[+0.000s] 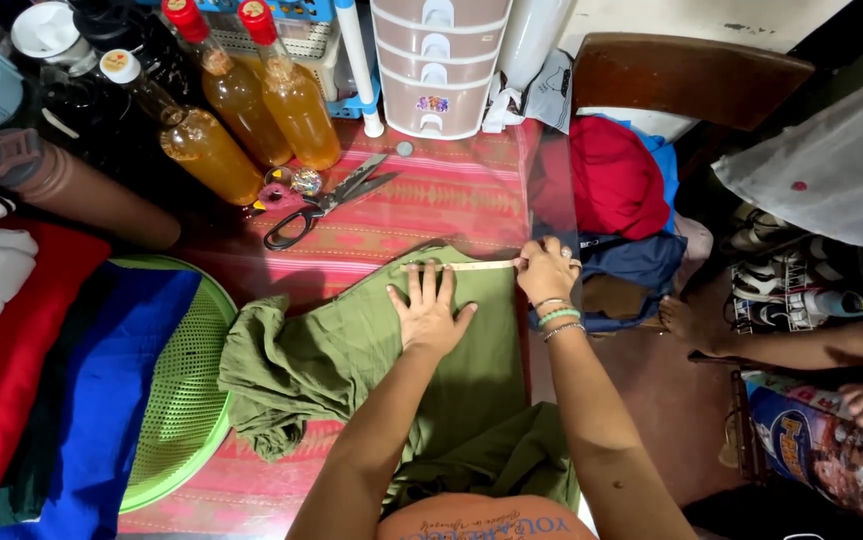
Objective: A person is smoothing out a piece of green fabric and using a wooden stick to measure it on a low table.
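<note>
An olive green cloth [351,350] lies spread over the table with its red patterned cover [431,195]. My left hand [428,308] presses flat on the cloth, fingers apart. A yellow measuring tape [471,265] runs along the cloth's far edge. My right hand [545,270] pinches the tape's right end at the table's right side. Bracelets circle my right wrist.
Black-handled scissors [326,200] lie beyond the cloth. Three bottles of amber liquid [251,110] stand at the back left, a small plastic drawer unit [436,65] behind. A green basket [186,380] and folded cloths sit left. Another person's bare feet [686,320] rest on the floor at right.
</note>
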